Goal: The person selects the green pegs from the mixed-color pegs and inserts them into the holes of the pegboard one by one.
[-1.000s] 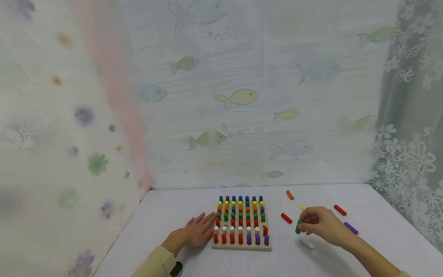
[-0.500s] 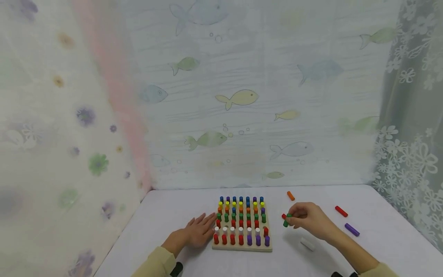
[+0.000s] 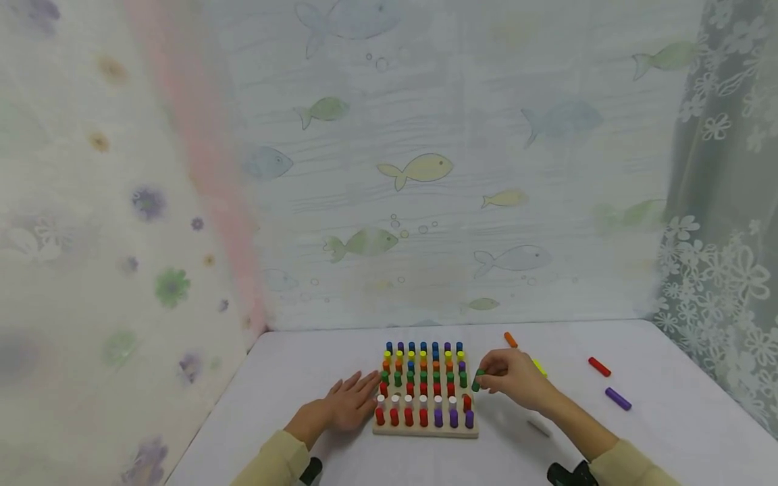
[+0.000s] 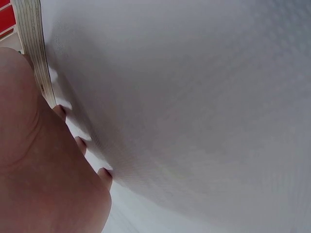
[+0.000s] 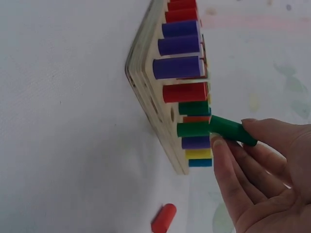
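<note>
A wooden peg board [image 3: 425, 433] full of upright coloured pegs lies near the table's front. My left hand [image 3: 355, 397] lies flat on the table, fingertips against the board's left edge. The left wrist view shows that palm [image 4: 39, 165] beside the board edge [image 4: 34, 43]. My right hand [image 3: 484, 382] pinches a green peg [image 3: 478, 380] just off the board's right side, level with the green row. Seen from the right wrist, the green peg [image 5: 233, 131] hovers, tilted, over the board [image 5: 146, 92], close to a standing green peg, held by my fingertips [image 5: 221, 145].
Loose pegs lie on the white table to the right of the board: orange [image 3: 509, 339], yellow [image 3: 539, 367], red [image 3: 598, 366], purple [image 3: 618, 399] and white [image 3: 538, 427]. An orange peg [image 5: 164, 218] shows past the board's far corner. Fish-print and floral curtains close in the table.
My right hand has carried the green peg leftward from the loose pegs to the board's right edge. The left hand has stayed put.
</note>
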`<state>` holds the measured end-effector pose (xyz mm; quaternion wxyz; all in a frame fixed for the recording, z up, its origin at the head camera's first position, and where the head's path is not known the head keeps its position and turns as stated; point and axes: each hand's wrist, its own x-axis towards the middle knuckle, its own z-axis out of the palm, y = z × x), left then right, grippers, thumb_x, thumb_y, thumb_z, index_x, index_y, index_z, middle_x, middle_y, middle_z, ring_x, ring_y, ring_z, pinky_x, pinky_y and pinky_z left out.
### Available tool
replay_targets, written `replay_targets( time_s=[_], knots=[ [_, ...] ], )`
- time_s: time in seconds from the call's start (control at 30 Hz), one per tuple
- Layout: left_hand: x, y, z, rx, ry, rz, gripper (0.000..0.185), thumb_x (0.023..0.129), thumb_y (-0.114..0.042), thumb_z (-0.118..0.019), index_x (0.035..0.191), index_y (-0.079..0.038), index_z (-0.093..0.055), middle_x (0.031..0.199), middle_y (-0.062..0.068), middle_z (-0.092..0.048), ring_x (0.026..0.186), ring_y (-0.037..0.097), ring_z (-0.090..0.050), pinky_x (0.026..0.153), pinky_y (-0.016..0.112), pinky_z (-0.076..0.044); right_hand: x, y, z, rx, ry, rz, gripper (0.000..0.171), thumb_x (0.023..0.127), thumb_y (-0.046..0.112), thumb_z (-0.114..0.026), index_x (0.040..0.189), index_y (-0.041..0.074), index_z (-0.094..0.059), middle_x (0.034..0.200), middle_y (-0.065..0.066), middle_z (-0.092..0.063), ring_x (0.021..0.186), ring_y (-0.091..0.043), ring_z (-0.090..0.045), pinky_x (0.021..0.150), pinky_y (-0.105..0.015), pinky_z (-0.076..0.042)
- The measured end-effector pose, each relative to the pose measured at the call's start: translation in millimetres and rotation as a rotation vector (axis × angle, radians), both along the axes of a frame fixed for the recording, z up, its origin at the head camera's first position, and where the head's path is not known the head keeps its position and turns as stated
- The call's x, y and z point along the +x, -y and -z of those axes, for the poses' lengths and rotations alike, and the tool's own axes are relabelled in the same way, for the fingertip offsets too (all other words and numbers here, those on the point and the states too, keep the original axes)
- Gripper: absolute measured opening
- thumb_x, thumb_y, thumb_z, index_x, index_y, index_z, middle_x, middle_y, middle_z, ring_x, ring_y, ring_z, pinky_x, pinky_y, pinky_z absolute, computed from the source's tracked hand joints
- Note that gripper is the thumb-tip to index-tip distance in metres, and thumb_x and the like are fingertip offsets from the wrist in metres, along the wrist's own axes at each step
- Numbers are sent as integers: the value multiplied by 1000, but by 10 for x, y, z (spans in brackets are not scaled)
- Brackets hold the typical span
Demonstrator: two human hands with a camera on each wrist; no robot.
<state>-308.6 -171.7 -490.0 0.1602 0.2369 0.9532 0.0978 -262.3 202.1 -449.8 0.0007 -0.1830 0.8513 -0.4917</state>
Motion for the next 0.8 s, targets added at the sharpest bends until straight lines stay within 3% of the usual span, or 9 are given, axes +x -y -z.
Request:
replay_targets(
  time_s=[0.27,0.8],
  knots=[
    [53,-40,-80,-15,4,-18,64,109,-48,-38,164,-19,-25,170,1,-24,156,34,-17,123,64,-12,-68,111,64,23,5,12,11,93,8,-73,98,-1,-69,85,-6,-72,78,-26,-71,68,-31,-62],
    [71,-51,-103,-23,-18,-15,63,109,-46,-40,163,-19,-28,169,1,-26,156,33,-19,123,63,-14,-116,218,180,91,36,6,10,91,7,-75,97,2,-69,83,-1,-70,74,-17,-65,65,-26,-57]
  ],
)
